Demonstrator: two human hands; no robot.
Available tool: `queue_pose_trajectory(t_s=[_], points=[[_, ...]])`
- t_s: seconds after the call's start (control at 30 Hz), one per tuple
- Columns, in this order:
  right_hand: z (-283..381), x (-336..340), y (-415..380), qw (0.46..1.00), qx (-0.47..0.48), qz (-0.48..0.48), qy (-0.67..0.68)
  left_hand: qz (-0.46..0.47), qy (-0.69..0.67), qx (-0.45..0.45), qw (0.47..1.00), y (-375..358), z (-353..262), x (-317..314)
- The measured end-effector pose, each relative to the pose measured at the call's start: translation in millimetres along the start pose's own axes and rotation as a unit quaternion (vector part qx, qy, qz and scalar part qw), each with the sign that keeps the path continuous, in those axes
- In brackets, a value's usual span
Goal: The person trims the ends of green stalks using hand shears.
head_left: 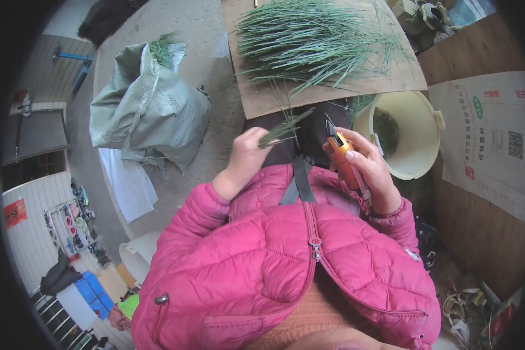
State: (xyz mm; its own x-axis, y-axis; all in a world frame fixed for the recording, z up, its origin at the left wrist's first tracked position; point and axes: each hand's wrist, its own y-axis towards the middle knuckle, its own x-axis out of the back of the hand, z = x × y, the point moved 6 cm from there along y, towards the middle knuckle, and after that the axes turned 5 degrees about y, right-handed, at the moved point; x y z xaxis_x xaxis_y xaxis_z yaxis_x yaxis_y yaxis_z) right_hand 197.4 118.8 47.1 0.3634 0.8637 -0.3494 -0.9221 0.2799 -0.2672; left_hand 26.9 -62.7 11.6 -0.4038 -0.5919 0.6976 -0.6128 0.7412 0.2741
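Observation:
My left hand (pixel 248 156) is closed round a small bunch of green stalks (pixel 286 127), whose thin ends point up and right. In my right hand (pixel 367 166) is an orange tool with a dark pointed tip (pixel 345 163), its tip directed up and left, a little apart from the stalks. Beyond both hands, a large pile of long green stalks (pixel 309 41) lies on a brown board (pixel 262 99).
A pale green woven sack (pixel 157 111) with greenery at its mouth stands at the left. Right of my right hand is a cream bucket (pixel 417 140) with green bits inside. A printed white sheet (pixel 490 140) covers part of a wooden panel (pixel 472 227) at the far right.

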Motion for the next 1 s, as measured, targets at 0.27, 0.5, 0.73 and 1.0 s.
queue_pose_trajectory(t_s=[0.27,0.5,0.73,1.0], points=[[8,6,-9,0.998,0.008,-0.049,0.025,0.221,0.008,0.045,0.974,10,17,-105],[13,7,-12,0.998,0.024,-0.053,0.015,0.078,0.096,-0.042,0.991,8,-2,-87],[15,13,-16,0.997,0.003,-0.070,0.032,-0.052,0.001,0.007,0.999,-25,5,33],[14,-2,-9,1.000,0.008,0.020,-0.009,-0.054,-0.301,0.269,0.913,-12,-31,73]])
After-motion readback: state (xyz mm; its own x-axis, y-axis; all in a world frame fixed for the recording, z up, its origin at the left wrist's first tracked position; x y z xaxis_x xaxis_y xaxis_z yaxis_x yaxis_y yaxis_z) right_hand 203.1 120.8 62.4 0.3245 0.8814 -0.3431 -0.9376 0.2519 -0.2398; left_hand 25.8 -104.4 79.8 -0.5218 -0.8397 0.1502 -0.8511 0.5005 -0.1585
